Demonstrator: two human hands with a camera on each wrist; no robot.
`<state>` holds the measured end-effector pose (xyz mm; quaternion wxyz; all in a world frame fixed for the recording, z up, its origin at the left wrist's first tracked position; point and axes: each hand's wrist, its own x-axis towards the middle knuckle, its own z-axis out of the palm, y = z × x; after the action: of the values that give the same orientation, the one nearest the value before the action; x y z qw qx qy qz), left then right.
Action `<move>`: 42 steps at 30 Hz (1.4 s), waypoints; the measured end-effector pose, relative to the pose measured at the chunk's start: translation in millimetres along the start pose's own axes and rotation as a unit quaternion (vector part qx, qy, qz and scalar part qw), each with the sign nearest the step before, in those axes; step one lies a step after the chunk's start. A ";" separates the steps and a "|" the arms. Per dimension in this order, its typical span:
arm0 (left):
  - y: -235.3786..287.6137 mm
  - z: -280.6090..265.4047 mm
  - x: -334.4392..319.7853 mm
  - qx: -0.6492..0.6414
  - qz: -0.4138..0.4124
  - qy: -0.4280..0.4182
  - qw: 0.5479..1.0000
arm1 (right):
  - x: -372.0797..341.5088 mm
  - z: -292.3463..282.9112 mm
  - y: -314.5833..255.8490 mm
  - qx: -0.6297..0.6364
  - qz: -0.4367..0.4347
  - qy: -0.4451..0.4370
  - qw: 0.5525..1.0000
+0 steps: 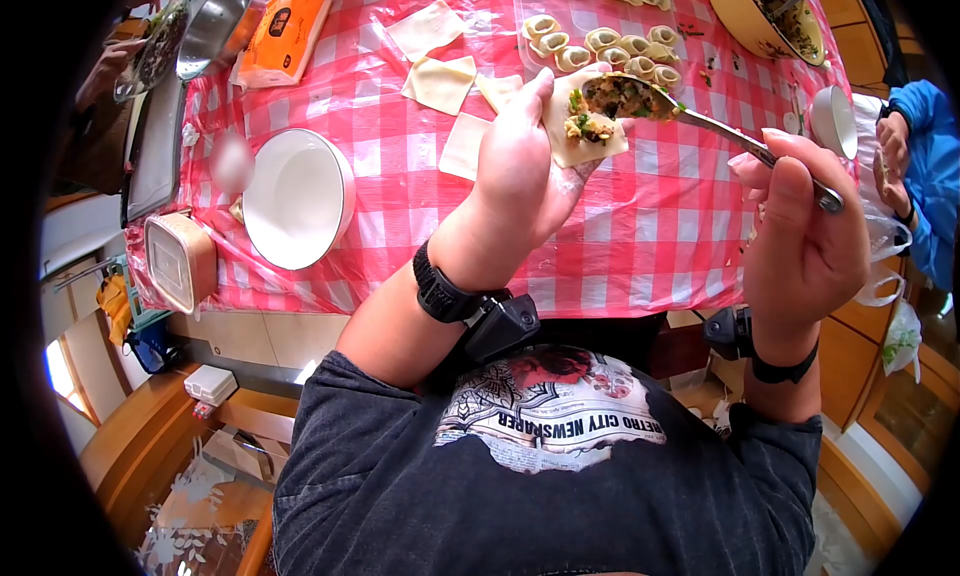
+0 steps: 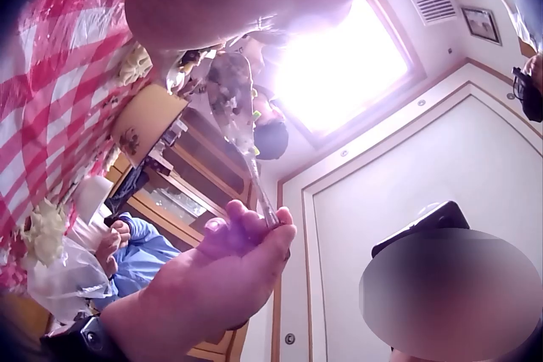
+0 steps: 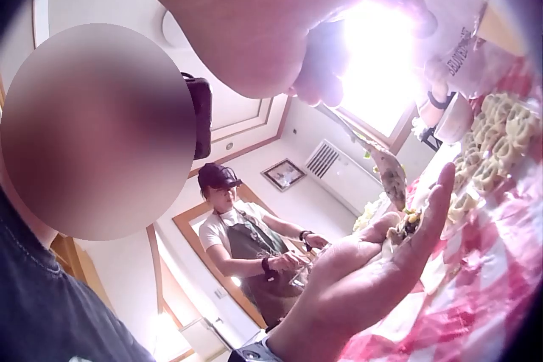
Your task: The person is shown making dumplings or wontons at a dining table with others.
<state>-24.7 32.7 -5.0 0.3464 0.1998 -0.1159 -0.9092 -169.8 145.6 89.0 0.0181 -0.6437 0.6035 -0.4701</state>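
Note:
My left hand (image 1: 522, 168) lies palm up, with a pale square wrapper (image 1: 592, 153) resting on its fingers and the thumb beside it. Chopped filling (image 1: 588, 126) sits on the wrapper. Over it hangs the bowl of a metal spoon (image 1: 730, 131), coated with filling, its handle gripped by my right hand (image 1: 808, 226). In the left wrist view, the right hand (image 2: 208, 277) pinches the handle end. The right wrist view has the left hand (image 3: 365, 273) from the side, fingers extended under the wrapper.
Loose wrappers (image 1: 426, 31) lie beyond my left hand. Folded dumplings (image 1: 605, 41) stand in rows at the back. A filling basin (image 1: 722, 6) is back right, a white bowl (image 1: 292, 198) and a lidded box (image 1: 170, 261) at left. Other people are around the table.

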 end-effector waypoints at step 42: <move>7.0 0.5 1.8 0.030 -0.023 -0.039 0.999 | 8.7 -19.1 14.2 0.038 -0.099 -0.094 0.990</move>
<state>-22.1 26.4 -2.7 0.3141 0.1770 -0.1519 -0.9203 -194.0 145.2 96.4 0.0524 -0.7406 0.5137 -0.4299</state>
